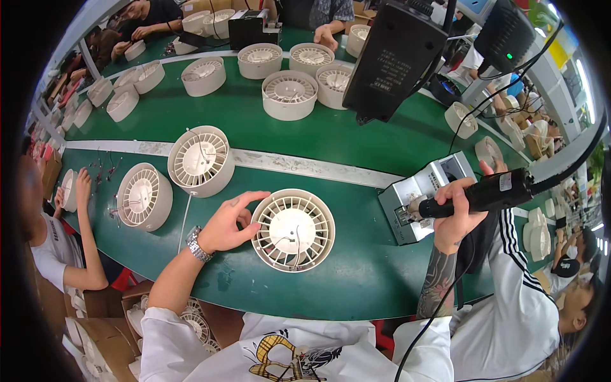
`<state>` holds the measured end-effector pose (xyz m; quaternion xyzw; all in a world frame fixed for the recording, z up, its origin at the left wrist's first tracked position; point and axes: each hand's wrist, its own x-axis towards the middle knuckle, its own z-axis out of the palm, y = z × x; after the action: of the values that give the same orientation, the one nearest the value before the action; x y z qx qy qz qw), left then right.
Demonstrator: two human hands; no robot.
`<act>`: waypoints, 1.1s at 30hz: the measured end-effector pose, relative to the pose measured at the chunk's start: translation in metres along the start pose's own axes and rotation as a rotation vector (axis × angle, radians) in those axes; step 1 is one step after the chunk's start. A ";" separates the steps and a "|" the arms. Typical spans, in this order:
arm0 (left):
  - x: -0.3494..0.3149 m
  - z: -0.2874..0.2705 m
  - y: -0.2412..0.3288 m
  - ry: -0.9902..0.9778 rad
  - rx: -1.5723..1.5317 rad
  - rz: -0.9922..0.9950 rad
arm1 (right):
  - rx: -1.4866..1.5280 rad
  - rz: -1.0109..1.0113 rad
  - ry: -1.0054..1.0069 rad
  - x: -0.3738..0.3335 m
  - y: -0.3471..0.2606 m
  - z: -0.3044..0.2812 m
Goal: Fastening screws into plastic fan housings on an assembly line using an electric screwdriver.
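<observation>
A round white fan housing (293, 230) with a slatted ring and thin dark wires lies on the green bench in front of me. My left hand (230, 223) is at its left rim, index finger stretched along the top edge and thumb at the side, not wrapped round it. My right hand (459, 207) grips a black electric screwdriver (493, 195) held nearly level. The screwdriver's tip meets the front of a grey-white screw feeder (423, 197) on the right; whether a screw is on the tip, I cannot make out.
Two more housings stand to the left, one upright (145, 197) and one (200, 160) by the pale rail (305, 167). Beyond the rail, several housings sit on the green belt (356, 140). A black power box (394, 60) hangs above. Co-workers sit at both sides; cardboard boxes (105, 344) stand below left.
</observation>
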<state>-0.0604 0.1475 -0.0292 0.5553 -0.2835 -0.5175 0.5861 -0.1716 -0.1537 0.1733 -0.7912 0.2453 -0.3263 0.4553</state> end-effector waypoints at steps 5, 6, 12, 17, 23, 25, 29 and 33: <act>0.008 0.000 0.004 0.015 -0.008 0.042 | 0.010 -0.018 -0.011 0.009 -0.001 0.000; 0.010 0.000 0.004 0.015 -0.007 0.043 | 0.012 -0.020 -0.014 0.011 -0.001 0.000; 0.016 -0.008 0.010 0.026 0.031 0.078 | 0.027 0.003 -0.030 0.014 0.004 -0.004; 0.023 -0.011 0.009 0.037 0.065 0.159 | 0.038 0.136 -0.014 0.022 0.010 -0.008; 0.046 -0.022 0.021 -0.038 0.133 0.175 | 0.362 0.184 -0.033 0.015 0.003 -0.003; 0.058 -0.024 0.030 -0.082 0.198 0.199 | 0.406 0.163 -0.047 0.010 -0.011 0.002; 0.100 -0.023 0.049 -0.190 0.217 0.369 | 0.495 0.043 -0.023 -0.006 -0.047 0.015; 0.113 -0.016 0.069 -0.313 0.228 0.353 | 0.539 -0.137 -0.125 -0.027 -0.063 0.040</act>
<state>0.0085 0.0382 0.0054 0.4731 -0.5196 -0.4516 0.5499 -0.1540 -0.0835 0.2065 -0.6750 0.0670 -0.3605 0.6402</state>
